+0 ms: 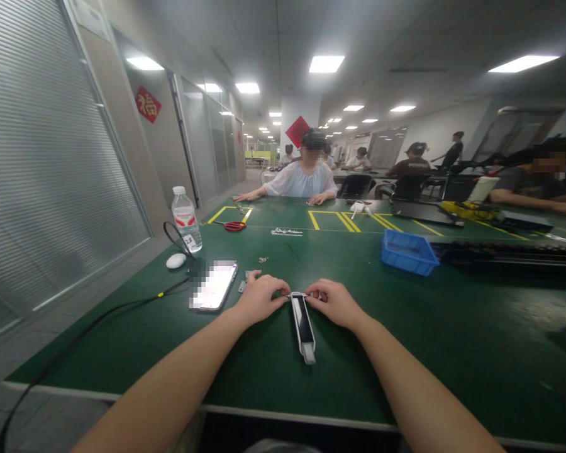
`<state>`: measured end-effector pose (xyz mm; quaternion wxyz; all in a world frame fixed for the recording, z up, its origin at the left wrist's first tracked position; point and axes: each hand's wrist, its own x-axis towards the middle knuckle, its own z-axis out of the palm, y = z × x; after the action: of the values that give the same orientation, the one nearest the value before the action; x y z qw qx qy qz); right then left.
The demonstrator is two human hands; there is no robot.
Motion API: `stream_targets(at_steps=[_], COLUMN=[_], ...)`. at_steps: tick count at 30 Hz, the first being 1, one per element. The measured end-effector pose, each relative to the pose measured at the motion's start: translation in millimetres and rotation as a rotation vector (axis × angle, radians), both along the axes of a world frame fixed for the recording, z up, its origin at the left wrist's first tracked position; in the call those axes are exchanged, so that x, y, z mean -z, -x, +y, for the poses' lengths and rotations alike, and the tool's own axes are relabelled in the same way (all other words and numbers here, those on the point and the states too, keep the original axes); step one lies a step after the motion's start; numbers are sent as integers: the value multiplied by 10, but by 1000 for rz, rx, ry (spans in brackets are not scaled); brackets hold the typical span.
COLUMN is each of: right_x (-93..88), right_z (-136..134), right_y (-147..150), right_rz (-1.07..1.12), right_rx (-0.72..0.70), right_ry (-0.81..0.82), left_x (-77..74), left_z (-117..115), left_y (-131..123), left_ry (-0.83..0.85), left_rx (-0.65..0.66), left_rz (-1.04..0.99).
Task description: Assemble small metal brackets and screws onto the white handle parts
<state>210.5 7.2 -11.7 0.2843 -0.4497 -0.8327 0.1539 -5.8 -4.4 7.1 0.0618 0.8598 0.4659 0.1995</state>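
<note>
A long, narrow white device [304, 327] with a dark glossy panel lies on the green table, its long side pointing away from me. At its far end a thin light-coloured metal piece [298, 294] spans between my fingertips; its exact kind is too small to tell. My left hand [263, 298] pinches the left end of this piece between thumb and fingers. Its right end is pinched by my right hand [334, 302]. Small grey metal parts [242, 287] lie beside my left hand, partly hidden by it. Beyond them is a tiny metal bit [263, 259].
Left of my hands lie a phone [217, 286], a white mouse-like object [176, 260], a black cable [104, 314] and a water bottle [185, 220]. A blue bin [408, 251] stands right. Red-handled scissors [234, 226] lie farther back. A person [302, 179] sits opposite.
</note>
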Motion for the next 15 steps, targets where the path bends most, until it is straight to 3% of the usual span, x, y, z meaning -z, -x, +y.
stream_targets(at_steps=[15], right_x=[32], right_z=[-4], right_y=[57], right_rz=[-40], right_rx=[31], right_ry=[19], left_x=[22], left_z=[-17], left_y=[-23], left_ry=[3], left_rx=[14], left_rz=[7])
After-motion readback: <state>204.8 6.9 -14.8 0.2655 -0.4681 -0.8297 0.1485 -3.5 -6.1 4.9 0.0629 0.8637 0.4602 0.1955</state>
